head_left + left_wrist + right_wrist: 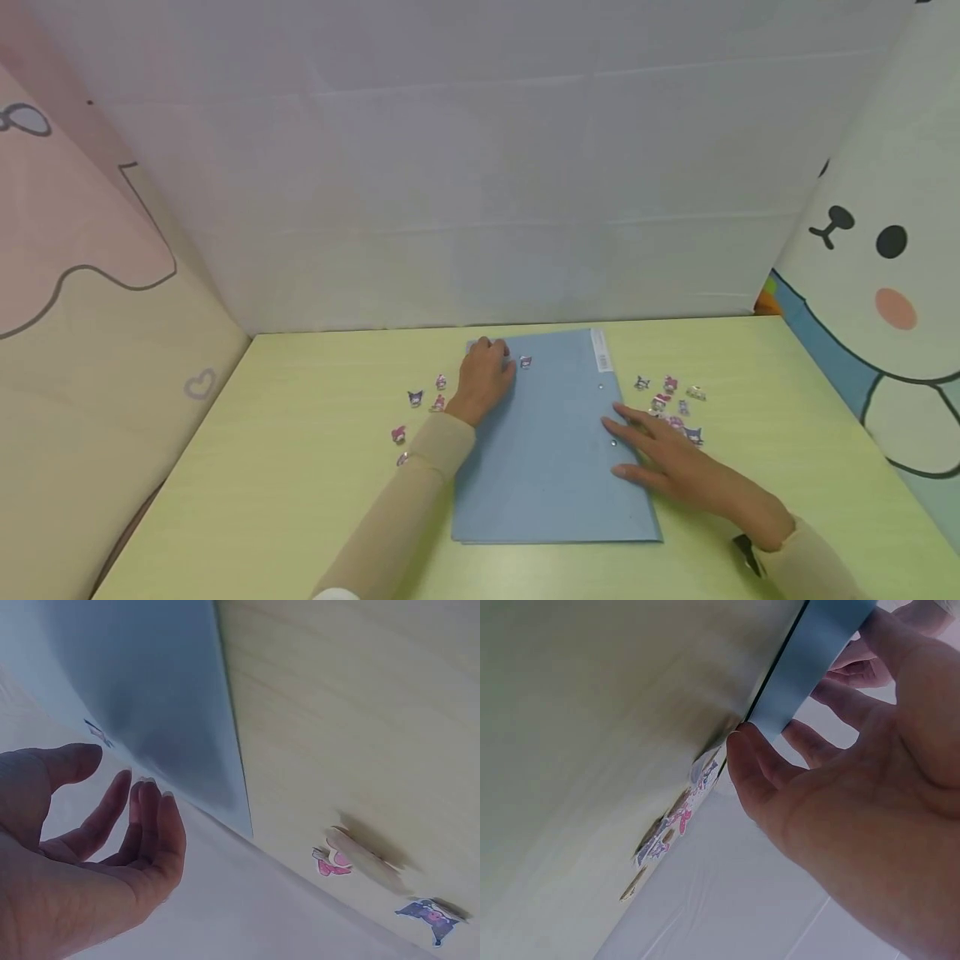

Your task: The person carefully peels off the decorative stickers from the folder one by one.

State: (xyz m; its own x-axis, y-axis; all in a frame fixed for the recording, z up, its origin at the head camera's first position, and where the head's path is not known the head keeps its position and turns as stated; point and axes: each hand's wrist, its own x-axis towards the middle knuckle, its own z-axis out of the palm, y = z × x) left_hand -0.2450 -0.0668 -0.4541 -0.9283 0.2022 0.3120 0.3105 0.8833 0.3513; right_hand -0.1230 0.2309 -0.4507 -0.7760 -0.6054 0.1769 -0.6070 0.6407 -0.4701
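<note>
A light blue folder (551, 467) lies flat on the table, with a white barcode label at its upper right and two small round studs along its right side. A small character sticker (526, 362) is near its top. My left hand (483, 375) is at the folder's upper left corner; its fingers bend loosely, apart from the thumb, with nothing seen between them in the left wrist view. The sticker shows just beyond that thumb. With fingers spread, my right hand (671, 462) rests on the folder's right edge. Whether the left fingertips touch the folder is hard to tell.
Loose character stickers lie on both sides of the folder, including a dark one (416, 399) at left and a cluster with a pink one (671, 384) at right. The pale yellow table (300, 467) meets a white sheet (480, 208) behind and printed cloths at both sides.
</note>
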